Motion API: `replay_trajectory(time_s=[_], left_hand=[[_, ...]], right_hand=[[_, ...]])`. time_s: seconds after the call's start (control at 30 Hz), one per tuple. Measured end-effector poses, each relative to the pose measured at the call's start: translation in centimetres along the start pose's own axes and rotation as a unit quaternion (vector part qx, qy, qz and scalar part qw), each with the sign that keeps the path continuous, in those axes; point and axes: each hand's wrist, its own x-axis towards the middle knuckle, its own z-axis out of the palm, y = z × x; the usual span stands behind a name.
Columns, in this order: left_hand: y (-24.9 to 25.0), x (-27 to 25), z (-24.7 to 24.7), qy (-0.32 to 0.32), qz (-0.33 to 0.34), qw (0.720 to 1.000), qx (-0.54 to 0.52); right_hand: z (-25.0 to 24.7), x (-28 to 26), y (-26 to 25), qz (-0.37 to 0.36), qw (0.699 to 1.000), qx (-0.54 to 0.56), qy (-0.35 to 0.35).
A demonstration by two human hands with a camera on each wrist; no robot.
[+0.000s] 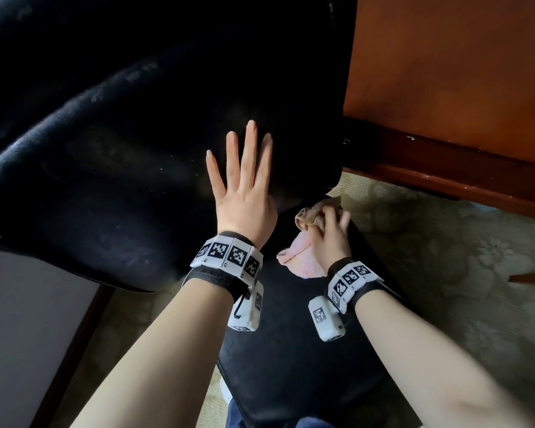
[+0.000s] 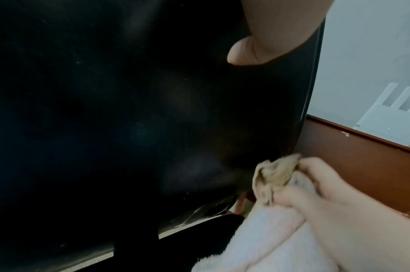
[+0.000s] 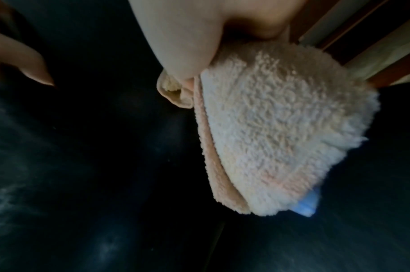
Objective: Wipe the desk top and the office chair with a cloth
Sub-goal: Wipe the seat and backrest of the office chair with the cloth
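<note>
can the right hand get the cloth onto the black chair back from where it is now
Probably yes. The right hand grips the cloth right beside the chair back, with nothing between them. The left hand lies flat against it, leaving most of the surface free.

Office chair (image 1: 112, 125): black, smooth leather-like upholstery, faint pale specks and dull smears on its surface; it fills the left and centre of the head view. Cloth (image 1: 300, 251): fluffy, pale pink-white terry with a tan bunched edge, crumpled, lying against the chair's lower right edge. Desk (image 1: 451, 75): reddish-brown wood, right of the chair.
</note>
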Motion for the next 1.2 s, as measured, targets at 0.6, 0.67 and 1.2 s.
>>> replay_trajectory(time_s=[0.6, 0.67, 1.2], left_hand=[[0.1, 1.4, 1.5, -0.003, 0.012, 1.0, 0.005], [-0.1, 1.4, 1.6, 0.0, 0.014, 1.0, 0.001], [-0.7, -3.1, 0.2, -0.045, 0.039, 0.998, -0.033]], right_hand=[[-0.1, 4.5, -0.3, -0.005, 0.991, 0.099, 0.092], [0.5, 4.7, 0.0, 0.035, 0.992, 0.094, 0.075], [0.9, 2.0, -1.3, 0.052, 0.99, 0.108, -0.075]])
